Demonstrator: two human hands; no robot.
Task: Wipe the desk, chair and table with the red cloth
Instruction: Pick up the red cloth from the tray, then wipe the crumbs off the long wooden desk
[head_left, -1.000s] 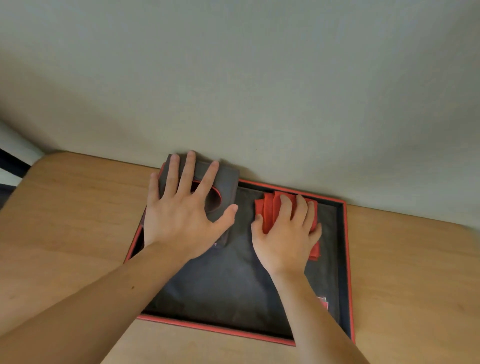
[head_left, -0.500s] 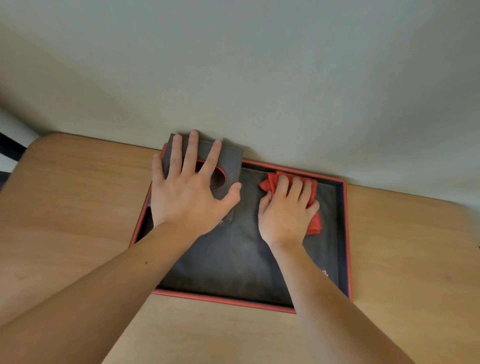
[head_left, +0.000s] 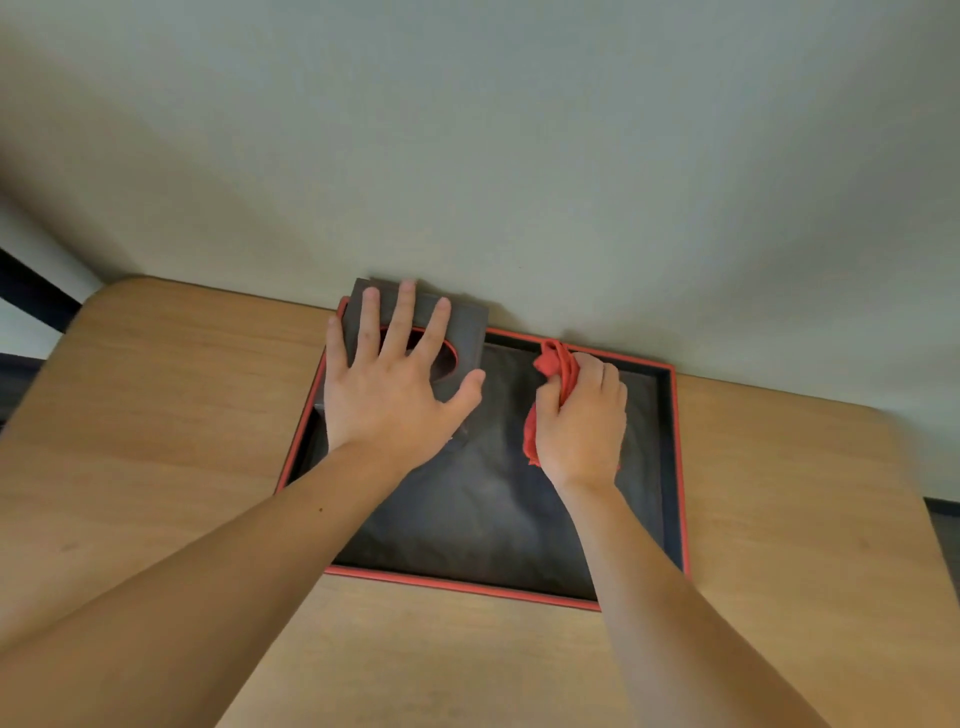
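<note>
A wooden desk (head_left: 171, 447) stands against a pale wall. On it lies a dark tray with a red rim (head_left: 675, 467). My right hand (head_left: 584, 423) is closed around the bunched red cloth (head_left: 558, 364), which sticks out above my fingers and below my thumb, over the tray's far right part. My left hand (head_left: 395, 384) lies flat with fingers spread on a dark grey box (head_left: 467, 322) with a red-edged oval opening, in the tray's far left corner.
The pale wall (head_left: 519, 156) rises directly behind the desk's far edge. The desk's rounded left corner is at the far left, with a dark bar (head_left: 31, 291) beyond it. Bare wood lies on both sides of the tray.
My right hand has gone from lying flat on the folded cloth to gripping it bunched in a fist. My left hand stays on the box.
</note>
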